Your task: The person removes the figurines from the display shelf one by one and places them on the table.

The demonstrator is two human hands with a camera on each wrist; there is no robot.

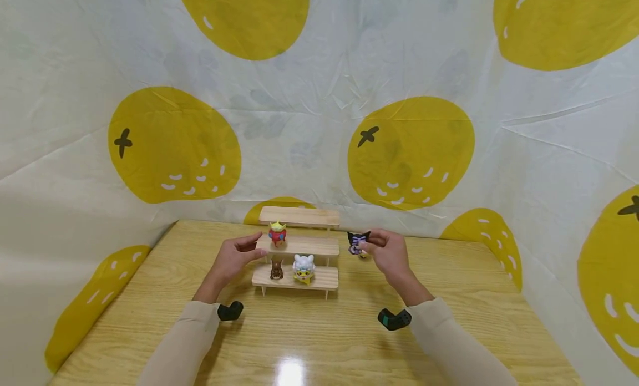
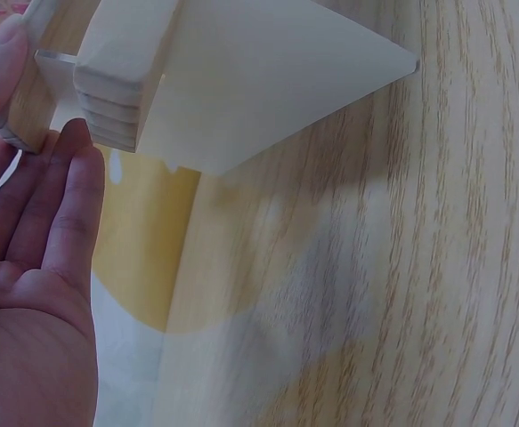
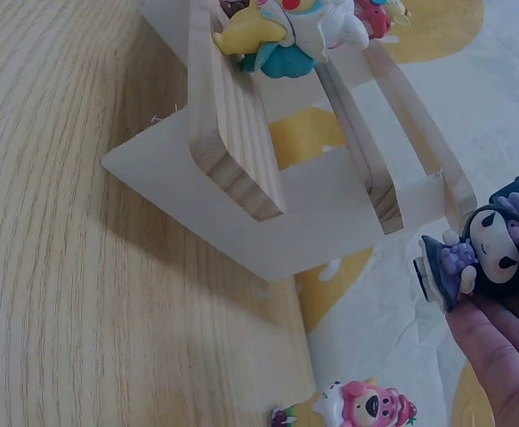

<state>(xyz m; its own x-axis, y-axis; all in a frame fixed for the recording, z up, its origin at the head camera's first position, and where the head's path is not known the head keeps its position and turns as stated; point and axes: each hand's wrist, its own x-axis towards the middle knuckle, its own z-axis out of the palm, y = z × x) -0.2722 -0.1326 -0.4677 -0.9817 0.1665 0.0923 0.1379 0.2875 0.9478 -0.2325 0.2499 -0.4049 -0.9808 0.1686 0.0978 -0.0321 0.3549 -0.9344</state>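
My left hand (image 1: pixel 231 262) grips the left end of the middle board of a three-tier wooden display shelf (image 1: pixel 319 245). In the left wrist view, the thumb and fingers lie around a board end (image 2: pixel 29 116). My right hand (image 1: pixel 393 257) pinches a black-and-purple figurine (image 3: pixel 490 245) with a white face, just right of the shelf. On the middle board stands a red figurine (image 1: pixel 277 236) with a yellow-green top. The bottom board carries a brown figurine (image 1: pixel 277 270) and a white-and-yellow figurine (image 1: pixel 303 268).
A pink bear figurine (image 3: pixel 366 405) is on the table below my right hand. The shelf has white side panels (image 3: pixel 197 196) and stands on the wood-grain table (image 1: pixel 309 330). A white cloth (image 1: pixel 299 136) with yellow fruit prints hangs behind and at both sides.
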